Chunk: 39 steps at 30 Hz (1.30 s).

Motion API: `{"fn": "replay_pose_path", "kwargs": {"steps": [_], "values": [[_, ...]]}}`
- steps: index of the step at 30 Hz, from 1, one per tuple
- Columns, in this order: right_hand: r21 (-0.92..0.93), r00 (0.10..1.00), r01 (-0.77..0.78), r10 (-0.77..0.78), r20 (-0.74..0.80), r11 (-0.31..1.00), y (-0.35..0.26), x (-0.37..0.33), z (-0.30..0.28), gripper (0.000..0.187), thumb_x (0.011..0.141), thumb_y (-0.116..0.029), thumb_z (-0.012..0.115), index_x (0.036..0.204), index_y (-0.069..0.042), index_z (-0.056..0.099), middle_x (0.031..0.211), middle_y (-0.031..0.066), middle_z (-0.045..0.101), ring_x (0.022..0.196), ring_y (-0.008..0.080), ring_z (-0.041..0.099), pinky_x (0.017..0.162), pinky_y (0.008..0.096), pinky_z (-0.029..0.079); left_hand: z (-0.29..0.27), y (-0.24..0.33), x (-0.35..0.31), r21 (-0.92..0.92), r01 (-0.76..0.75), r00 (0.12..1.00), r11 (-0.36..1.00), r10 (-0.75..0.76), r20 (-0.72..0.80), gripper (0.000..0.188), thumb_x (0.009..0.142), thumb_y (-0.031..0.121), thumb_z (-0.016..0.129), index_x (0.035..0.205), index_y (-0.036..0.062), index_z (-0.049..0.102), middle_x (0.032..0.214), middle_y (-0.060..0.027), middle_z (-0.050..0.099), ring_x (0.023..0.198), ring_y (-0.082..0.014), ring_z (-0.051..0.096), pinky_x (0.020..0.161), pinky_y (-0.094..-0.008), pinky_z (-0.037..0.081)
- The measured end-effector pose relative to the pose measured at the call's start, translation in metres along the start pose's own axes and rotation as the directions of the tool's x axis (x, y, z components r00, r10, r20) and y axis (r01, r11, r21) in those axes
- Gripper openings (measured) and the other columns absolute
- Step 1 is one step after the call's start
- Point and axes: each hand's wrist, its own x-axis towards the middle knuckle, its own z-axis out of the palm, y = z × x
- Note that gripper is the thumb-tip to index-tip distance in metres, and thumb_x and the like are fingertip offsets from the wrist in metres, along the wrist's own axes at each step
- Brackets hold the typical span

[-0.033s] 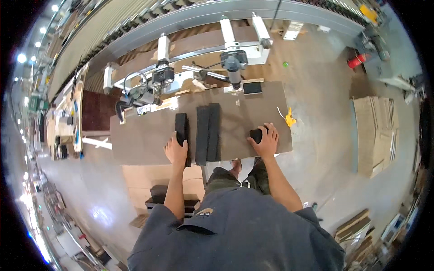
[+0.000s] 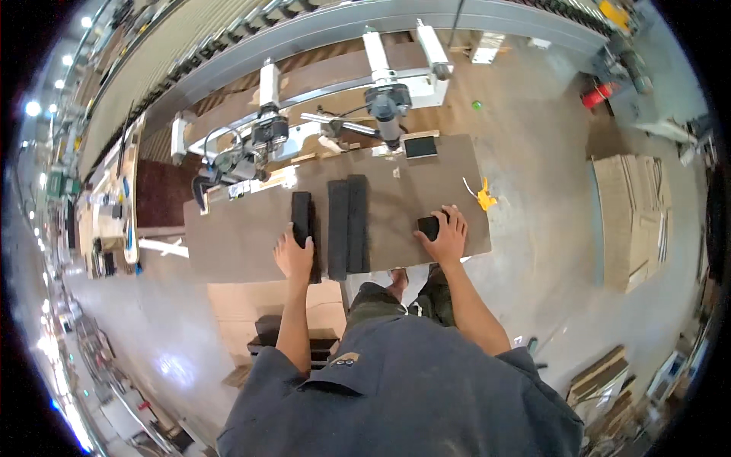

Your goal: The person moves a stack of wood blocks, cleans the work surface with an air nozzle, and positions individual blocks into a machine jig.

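On the left half of the brown tabletop [image 2: 236,236], my left hand [image 2: 295,255] has its fingers and thumb closed round the near part of a long black strip [image 2: 301,209]. To the right of it, two more long black strips [image 2: 348,228] lie side by side, running from front to back. My right hand [image 2: 448,238] grips a small black block [image 2: 429,226] near the right end of the table, fingers curled over its far side. That block rests on the surface or just above it; I cannot tell which.
Machine arms with white cylinders [image 2: 378,57] stand along the far edge. A black rectangular piece [image 2: 421,147] lies by them. A yellow clip-like object [image 2: 486,198] hangs at the right edge. Cardboard [image 2: 628,221] is stacked to the right; more black pieces [image 2: 268,329] sit below the table.
The whole view has shifted slightly. Both hands keep their grip and place on the table.
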Motion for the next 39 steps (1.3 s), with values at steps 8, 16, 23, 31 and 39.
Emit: {"fn": "replay_pose_path", "kwargs": {"steps": [8, 16, 23, 31, 39], "values": [[0.003, 0.999, 0.037, -0.037, -0.032, 0.999, 0.01, 0.0, -0.005, 0.082, 0.081, -0.067, 0.094, 0.139, -0.014, 0.072, 0.158, 0.0118, 0.059, 0.158, 0.0445, 0.046, 0.131, 0.0632, 0.036, -0.001, 0.155, -0.011, -0.34, -0.329, 0.944, 0.881, 0.315, -0.099, 0.073, 0.086, 0.032, 0.092, 0.151, 0.01, 0.069, 0.125, -0.0215, 0.073, 0.114, -0.0453, 0.072, 0.1, -0.0564, 0.058], [0.027, 0.995, 0.102, -0.102, 0.004, 0.994, 0.009, 0.003, -0.013, 0.106, 0.072, -0.08, 0.093, 0.147, -0.011, 0.066, 0.161, 0.0124, 0.057, 0.164, 0.0444, 0.039, 0.135, 0.0666, 0.03, 0.092, 0.272, -0.004, -0.272, -0.351, 0.936, 0.896, 0.328, -0.127, 0.074, 0.093, 0.037, 0.088, 0.155, 0.0054, 0.065, 0.122, -0.0213, 0.072, 0.114, -0.0417, 0.071, 0.107, -0.0533, 0.052], [0.009, 0.992, 0.128, -0.128, -0.002, 0.992, 0.008, -0.001, -0.011, 0.11, 0.072, -0.083, 0.09, 0.148, -0.009, 0.064, 0.159, 0.0115, 0.057, 0.164, 0.0452, 0.039, 0.134, 0.0673, 0.031, 0.105, 0.301, 0.006, -0.19, -0.463, 0.878, 0.866, 0.42, -0.229, 0.073, 0.095, 0.041, 0.089, 0.154, 0.005, 0.066, 0.125, -0.0196, 0.073, 0.116, -0.0413, 0.073, 0.107, -0.0562, 0.053], [0.002, 0.996, 0.092, -0.092, 0.015, 0.996, 0.01, 0.004, -0.014, 0.101, 0.074, -0.082, 0.09, 0.143, -0.012, 0.068, 0.156, 0.0101, 0.06, 0.162, 0.0421, 0.043, 0.133, 0.0648, 0.034, 0.108, 0.286, 0.009, -0.15, -0.338, 0.94, 0.929, 0.326, -0.099, 0.073, 0.102, 0.042, 0.083, 0.16, 0.0032, 0.063, 0.127, -0.0263, 0.071, 0.116, -0.0466, 0.071, 0.112, -0.0582, 0.051], [-0.039, 0.996, 0.057, -0.054, 0.064, 0.998, 0.01, 0.005, -0.01, 0.098, 0.085, -0.081, 0.084, 0.15, -0.01, 0.065, 0.162, 0.0119, 0.056, 0.166, 0.0427, 0.039, 0.136, 0.0645, 0.031, 0.115, 0.302, 0.019, 0.043, -0.473, 0.873, 0.88, 0.475, -0.107, 0.065, 0.108, 0.036, 0.074, 0.162, 0.0028, 0.063, 0.124, -0.0297, 0.071, 0.11, -0.0476, 0.072, 0.111, -0.0581, 0.051]]}}
